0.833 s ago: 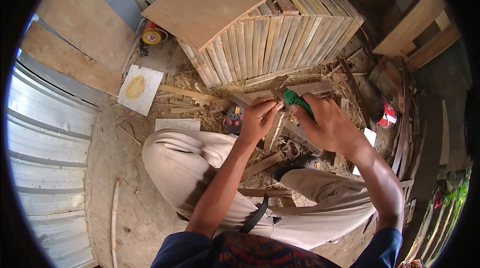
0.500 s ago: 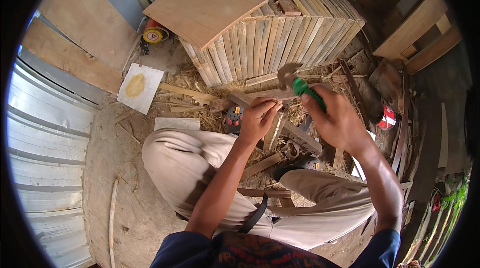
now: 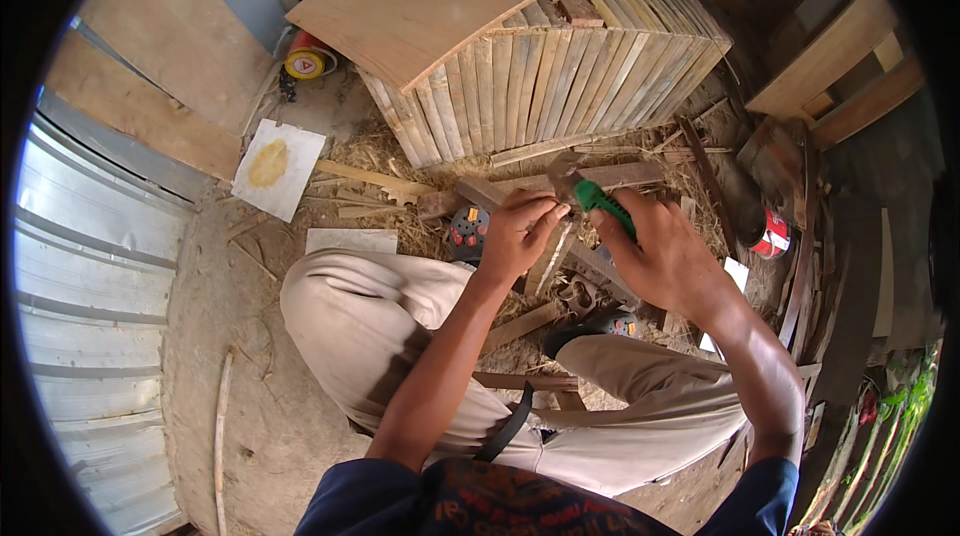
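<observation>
My right hand is wrapped round the green grip of a hammer. Its metal head is just above the fingertips of my left hand. Thumb and forefinger of that left hand are pinched together at the upper end of a narrow wooden strip. Whatever sits between those fingertips is too small to make out. Beneath the hands, several wooden pieces lie crossed, among them a thick board slanting down to the right.
Ahead stands a large slatted wooden box with a plywood sheet on top. A stained paper lies at the left, near a yellow-and-red can. A red can is at the right. Corrugated metal lines the left side.
The hammer has come down and slightly left, so its head is now close to my left fingertips. My left hand keeps its pinch in nearly the same place.
</observation>
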`<control>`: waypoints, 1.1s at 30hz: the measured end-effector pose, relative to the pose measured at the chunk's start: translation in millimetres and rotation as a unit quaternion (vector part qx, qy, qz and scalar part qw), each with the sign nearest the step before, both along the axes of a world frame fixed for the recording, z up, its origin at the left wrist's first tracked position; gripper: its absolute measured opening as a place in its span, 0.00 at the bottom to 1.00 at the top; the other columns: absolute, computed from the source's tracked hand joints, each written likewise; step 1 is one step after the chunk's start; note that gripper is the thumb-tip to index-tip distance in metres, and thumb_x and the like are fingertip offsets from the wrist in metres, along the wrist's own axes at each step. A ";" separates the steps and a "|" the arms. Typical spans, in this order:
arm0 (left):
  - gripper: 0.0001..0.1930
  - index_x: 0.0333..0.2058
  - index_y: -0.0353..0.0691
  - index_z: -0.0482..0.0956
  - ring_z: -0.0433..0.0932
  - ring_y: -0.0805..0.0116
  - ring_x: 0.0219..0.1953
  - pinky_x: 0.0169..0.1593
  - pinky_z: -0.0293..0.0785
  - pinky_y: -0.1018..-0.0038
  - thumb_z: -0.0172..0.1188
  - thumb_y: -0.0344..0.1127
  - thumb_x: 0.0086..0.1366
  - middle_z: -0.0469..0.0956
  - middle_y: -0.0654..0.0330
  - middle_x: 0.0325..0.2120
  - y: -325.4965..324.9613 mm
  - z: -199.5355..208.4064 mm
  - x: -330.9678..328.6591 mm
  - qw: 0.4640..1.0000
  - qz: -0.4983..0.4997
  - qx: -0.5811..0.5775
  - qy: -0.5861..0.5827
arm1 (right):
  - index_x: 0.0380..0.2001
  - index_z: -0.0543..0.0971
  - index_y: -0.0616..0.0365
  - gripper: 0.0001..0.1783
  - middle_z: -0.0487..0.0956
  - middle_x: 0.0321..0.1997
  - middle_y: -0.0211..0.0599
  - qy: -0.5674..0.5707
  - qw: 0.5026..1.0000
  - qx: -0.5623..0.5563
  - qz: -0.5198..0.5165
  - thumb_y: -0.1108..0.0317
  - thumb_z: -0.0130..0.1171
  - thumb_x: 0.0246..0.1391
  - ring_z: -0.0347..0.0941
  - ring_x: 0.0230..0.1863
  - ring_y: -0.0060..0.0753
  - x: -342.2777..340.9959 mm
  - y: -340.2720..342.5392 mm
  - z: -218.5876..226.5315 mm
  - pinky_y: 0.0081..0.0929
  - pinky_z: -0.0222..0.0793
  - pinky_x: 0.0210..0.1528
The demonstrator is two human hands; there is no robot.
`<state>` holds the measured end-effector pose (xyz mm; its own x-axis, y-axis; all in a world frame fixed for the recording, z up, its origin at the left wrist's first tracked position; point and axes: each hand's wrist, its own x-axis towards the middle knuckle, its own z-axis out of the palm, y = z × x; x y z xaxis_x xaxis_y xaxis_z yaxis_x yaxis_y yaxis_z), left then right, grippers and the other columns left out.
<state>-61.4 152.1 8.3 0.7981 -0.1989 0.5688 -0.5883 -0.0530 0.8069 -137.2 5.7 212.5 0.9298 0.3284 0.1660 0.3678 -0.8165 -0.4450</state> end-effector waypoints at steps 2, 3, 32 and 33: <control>0.06 0.39 0.34 0.85 0.82 0.61 0.40 0.45 0.78 0.69 0.65 0.29 0.64 0.85 0.56 0.37 0.7 -0.7 1.0 1.000 -0.008 0.002 -0.006 | 0.38 0.72 0.69 0.10 0.75 0.21 0.57 0.044 0.993 0.099 -0.047 0.71 0.56 0.64 0.75 0.25 0.64 0.8 -0.4 -0.8 0.48 0.64 0.26; 0.06 0.39 0.34 0.86 0.82 0.63 0.41 0.45 0.78 0.70 0.65 0.29 0.64 0.85 0.56 0.37 1.1 -1.1 0.8 1.000 -0.012 0.008 0.004 | 0.38 0.72 0.69 0.10 0.75 0.21 0.57 0.062 0.983 0.156 -0.073 0.71 0.56 0.64 0.75 0.25 0.64 1.0 -0.7 -1.6 0.48 0.64 0.26; 0.05 0.36 0.37 0.86 0.81 0.57 0.38 0.44 0.77 0.66 0.66 0.29 0.62 0.85 0.57 0.36 -3.4 -0.7 0.8 0.999 -0.012 0.004 -0.033 | 0.35 0.74 0.68 0.11 0.74 0.21 0.58 -0.068 0.998 -0.015 0.004 0.68 0.56 0.64 0.74 0.26 0.66 1.0 -8.1 -2.2 0.51 0.66 0.28; 0.05 0.36 0.37 0.86 0.81 0.57 0.38 0.44 0.77 0.66 0.65 0.29 0.63 0.85 0.57 0.36 -2.1 -0.9 0.9 0.999 -0.005 0.008 -0.033 | 0.36 0.74 0.68 0.11 0.74 0.21 0.58 -0.069 0.995 -0.060 0.032 0.68 0.56 0.64 0.73 0.26 0.66 0.4 -10.5 -2.3 0.50 0.66 0.28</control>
<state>-60.6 150.0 7.4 0.7575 -0.2160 0.6160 -0.6400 -0.0601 0.7660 -136.8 -4.8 210.2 0.8776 0.4115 0.2460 0.4715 -0.8336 -0.2877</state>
